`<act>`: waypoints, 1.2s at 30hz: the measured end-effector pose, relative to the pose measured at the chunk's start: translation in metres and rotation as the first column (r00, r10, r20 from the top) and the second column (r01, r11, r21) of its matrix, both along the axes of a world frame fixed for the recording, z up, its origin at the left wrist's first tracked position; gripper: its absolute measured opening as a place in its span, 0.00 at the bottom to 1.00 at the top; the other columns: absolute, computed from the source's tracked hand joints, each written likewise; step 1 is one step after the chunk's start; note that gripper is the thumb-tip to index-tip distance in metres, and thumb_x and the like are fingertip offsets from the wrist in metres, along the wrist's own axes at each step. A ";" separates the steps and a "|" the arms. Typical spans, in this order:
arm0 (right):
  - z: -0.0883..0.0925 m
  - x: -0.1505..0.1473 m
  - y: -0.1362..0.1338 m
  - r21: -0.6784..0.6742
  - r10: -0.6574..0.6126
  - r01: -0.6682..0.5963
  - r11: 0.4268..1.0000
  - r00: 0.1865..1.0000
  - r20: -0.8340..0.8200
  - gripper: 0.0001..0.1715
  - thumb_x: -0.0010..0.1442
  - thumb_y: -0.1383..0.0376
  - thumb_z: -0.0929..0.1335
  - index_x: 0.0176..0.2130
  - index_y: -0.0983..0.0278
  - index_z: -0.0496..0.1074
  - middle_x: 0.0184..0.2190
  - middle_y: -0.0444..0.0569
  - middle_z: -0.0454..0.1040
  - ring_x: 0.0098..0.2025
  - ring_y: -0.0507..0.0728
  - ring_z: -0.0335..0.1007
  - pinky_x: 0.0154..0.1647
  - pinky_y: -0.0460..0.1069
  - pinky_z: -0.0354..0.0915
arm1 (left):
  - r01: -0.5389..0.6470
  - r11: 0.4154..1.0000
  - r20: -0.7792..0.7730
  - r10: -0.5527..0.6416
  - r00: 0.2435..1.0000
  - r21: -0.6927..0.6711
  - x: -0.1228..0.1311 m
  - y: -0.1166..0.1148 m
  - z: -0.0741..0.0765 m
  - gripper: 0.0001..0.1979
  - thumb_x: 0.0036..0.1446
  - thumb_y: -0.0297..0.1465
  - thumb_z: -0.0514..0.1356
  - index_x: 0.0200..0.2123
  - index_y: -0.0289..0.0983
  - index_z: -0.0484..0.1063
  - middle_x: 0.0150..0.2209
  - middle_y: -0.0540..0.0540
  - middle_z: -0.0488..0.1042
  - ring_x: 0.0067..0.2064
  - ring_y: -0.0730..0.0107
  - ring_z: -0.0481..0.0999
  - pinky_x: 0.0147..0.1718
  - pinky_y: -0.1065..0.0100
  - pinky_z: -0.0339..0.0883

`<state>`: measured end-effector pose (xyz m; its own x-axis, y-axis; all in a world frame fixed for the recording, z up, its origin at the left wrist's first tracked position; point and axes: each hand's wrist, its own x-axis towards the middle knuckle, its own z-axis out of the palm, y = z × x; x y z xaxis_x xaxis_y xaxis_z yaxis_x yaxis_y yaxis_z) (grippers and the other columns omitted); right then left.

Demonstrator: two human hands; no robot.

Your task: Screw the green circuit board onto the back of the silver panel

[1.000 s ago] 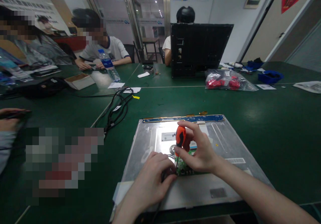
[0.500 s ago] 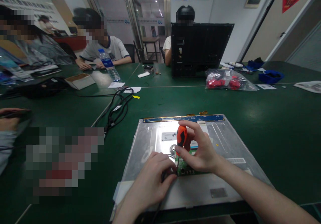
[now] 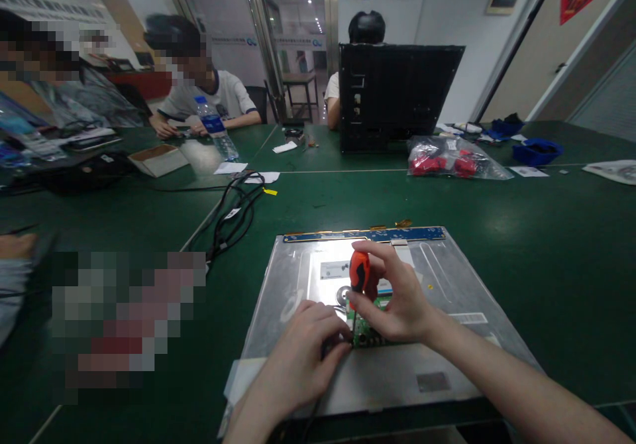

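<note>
My right hand grips a screwdriver with an orange and black handle. The tool stands nearly upright, its shaft pointing down at the left edge of a green circuit board. Beside that edge, my left hand pinches what looks like a black cable, mostly hidden by the fingers. Under both hands lies a flat metal-backed display panel, with a blue circuit strip along its far edge. The screwdriver's tip is too small and shaded to make out.
Bundled black cables lie left of the panel. Farther back stand a large black screen, a bag of red items, a blue tray, a water bottle and an open box. Other people sit around the green table.
Both hands and the screwdriver keep nearly the same places, with only a slight shift of the tool. At the far left, another person's hand has drawn back a little.
</note>
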<state>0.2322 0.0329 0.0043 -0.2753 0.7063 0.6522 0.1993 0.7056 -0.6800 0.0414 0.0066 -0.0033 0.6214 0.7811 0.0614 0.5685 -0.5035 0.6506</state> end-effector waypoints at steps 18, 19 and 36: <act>-0.003 -0.001 -0.003 0.089 0.023 -0.024 0.996 1.000 0.017 0.39 0.56 0.71 0.68 0.63 0.58 0.55 0.28 0.40 0.67 0.22 0.49 0.63 0.19 0.45 0.61 | 0.017 1.000 0.046 -0.016 0.999 -0.021 -0.002 0.001 -0.005 0.06 0.56 0.22 0.60 0.32 0.39 0.72 0.34 0.49 0.76 0.37 0.63 0.72 0.43 0.60 0.60; -0.003 0.000 -0.003 0.090 0.021 -0.023 0.996 1.000 0.020 0.39 0.56 0.71 0.69 0.63 0.58 0.55 0.29 0.40 0.67 0.22 0.50 0.63 0.20 0.45 0.61 | 0.019 1.000 0.051 -0.018 0.999 -0.017 -0.002 0.001 -0.005 0.06 0.56 0.22 0.60 0.32 0.39 0.72 0.34 0.49 0.76 0.37 0.63 0.72 0.43 0.60 0.60; 0.000 -0.001 -0.004 0.278 -0.070 0.045 0.959 0.994 0.079 0.33 0.60 0.67 0.68 0.62 0.65 0.57 0.31 0.44 0.71 0.22 0.50 0.65 0.21 0.46 0.65 | 0.045 0.999 0.116 -0.041 0.992 -0.028 -0.004 0.002 -0.009 0.07 0.58 0.22 0.59 0.34 0.39 0.72 0.36 0.49 0.76 0.40 0.62 0.73 0.44 0.60 0.61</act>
